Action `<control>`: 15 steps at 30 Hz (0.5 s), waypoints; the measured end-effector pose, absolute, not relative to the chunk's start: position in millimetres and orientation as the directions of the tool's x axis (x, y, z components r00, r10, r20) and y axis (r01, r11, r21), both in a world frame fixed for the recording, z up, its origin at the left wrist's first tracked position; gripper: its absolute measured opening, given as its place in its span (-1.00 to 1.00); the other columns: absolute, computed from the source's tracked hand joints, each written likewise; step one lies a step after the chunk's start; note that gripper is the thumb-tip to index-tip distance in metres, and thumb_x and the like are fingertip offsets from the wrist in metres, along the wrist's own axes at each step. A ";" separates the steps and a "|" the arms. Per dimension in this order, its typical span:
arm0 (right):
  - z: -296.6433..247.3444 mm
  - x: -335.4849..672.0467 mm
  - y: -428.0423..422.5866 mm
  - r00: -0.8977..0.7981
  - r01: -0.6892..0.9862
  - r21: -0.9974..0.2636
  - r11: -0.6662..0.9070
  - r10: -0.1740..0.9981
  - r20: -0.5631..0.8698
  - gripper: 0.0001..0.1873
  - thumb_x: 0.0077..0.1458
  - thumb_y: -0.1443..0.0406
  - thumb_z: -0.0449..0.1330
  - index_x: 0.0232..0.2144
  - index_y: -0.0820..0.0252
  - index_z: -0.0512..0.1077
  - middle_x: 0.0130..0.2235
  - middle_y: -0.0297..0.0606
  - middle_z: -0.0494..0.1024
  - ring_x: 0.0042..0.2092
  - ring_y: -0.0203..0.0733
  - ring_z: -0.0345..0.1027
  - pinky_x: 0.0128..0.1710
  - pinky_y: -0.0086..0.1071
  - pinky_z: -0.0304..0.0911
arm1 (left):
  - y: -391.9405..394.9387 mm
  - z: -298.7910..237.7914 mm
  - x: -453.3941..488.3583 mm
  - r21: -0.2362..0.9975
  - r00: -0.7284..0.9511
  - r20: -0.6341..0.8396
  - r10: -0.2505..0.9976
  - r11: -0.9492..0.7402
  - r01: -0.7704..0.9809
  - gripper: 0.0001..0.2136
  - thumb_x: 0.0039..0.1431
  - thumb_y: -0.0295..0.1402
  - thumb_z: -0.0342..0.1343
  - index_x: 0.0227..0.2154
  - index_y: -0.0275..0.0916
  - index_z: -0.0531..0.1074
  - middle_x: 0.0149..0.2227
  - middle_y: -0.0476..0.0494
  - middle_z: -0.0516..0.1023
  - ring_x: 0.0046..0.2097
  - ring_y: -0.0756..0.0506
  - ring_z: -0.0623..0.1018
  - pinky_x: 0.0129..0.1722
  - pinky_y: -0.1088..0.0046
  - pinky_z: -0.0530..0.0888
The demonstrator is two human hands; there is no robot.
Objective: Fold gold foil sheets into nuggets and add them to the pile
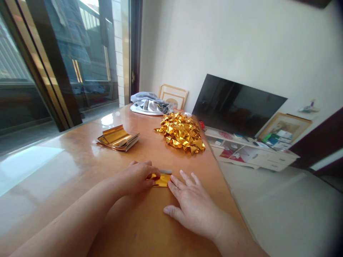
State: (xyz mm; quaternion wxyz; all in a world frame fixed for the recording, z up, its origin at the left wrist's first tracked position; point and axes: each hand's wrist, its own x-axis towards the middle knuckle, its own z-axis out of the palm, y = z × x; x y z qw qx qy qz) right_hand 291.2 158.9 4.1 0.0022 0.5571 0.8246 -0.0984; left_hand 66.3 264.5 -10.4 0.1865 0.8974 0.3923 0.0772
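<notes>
Bare forearms [66, 217] are being stretched across a varnished wooden table [139, 232] toward a gold foil strip [161, 180], which is being pressed against the tabletop directly between the hands. The left hand [136, 177] is being curled narrowly over the strip's left end, though whether the foil is being pinched cannot be told. The right hand [194, 210] is being held wide open, its spread fingertips [173, 182] being placed at the strip's right end. A thin grey strip [165, 171] is being shown along the foil's far edge. Farther along the table, a stack of folded gold foil [118, 138] is being shown on the left, and a heap of crumpled gold foil [180, 132] on the right.
</notes>
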 end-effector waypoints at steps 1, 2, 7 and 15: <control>4.6 292.0 158.3 -0.378 0.920 -0.153 0.360 0.919 -0.109 -0.20 0.23 -0.14 0.08 0.36 0.12 0.20 0.39 -0.17 0.17 0.45 0.25 -0.25 0.38 0.22 -0.39 | 264.3 -9.9 66.4 0.392 0.679 -0.010 0.734 -0.622 0.678 -0.79 0.21 -0.28 0.09 -0.15 -0.01 0.57 -0.22 -0.04 0.51 -0.24 -0.07 0.52 -0.19 0.44 0.33; 5.1 292.9 157.9 -0.378 0.921 -0.146 0.361 0.920 -0.106 -0.20 0.23 -0.14 0.09 0.35 0.13 0.22 0.39 -0.16 0.17 0.45 0.26 -0.25 0.38 0.22 -0.39 | 264.1 -9.2 66.6 0.389 0.677 -0.012 0.736 -0.620 0.681 -0.79 0.21 -0.28 0.09 -0.16 -0.01 0.57 -0.22 -0.04 0.51 -0.24 -0.08 0.52 -0.18 0.44 0.33; 8.6 294.4 159.6 -0.360 0.929 -0.112 0.353 0.932 -0.047 -0.24 0.24 -0.16 0.07 0.28 0.20 0.33 0.35 -0.07 0.26 0.41 0.25 -0.11 0.37 0.19 -0.31 | 261.9 -5.4 68.1 0.381 0.661 -0.039 0.750 -0.600 0.703 -0.77 0.19 -0.30 0.09 -0.15 -0.01 0.58 -0.21 -0.05 0.51 -0.23 -0.08 0.53 -0.16 0.43 0.33; 3.8 274.1 160.3 -0.408 0.894 -0.158 0.419 0.908 0.099 -0.55 0.32 0.13 0.13 0.15 0.21 0.43 0.12 -0.10 0.50 0.14 -0.01 0.28 0.20 -0.17 0.16 | 261.8 -7.6 67.3 0.399 0.674 -0.019 0.739 -0.612 0.682 -0.78 0.19 -0.31 0.10 -0.14 -0.02 0.57 -0.17 -0.05 0.53 -0.20 -0.10 0.55 -0.12 0.40 0.34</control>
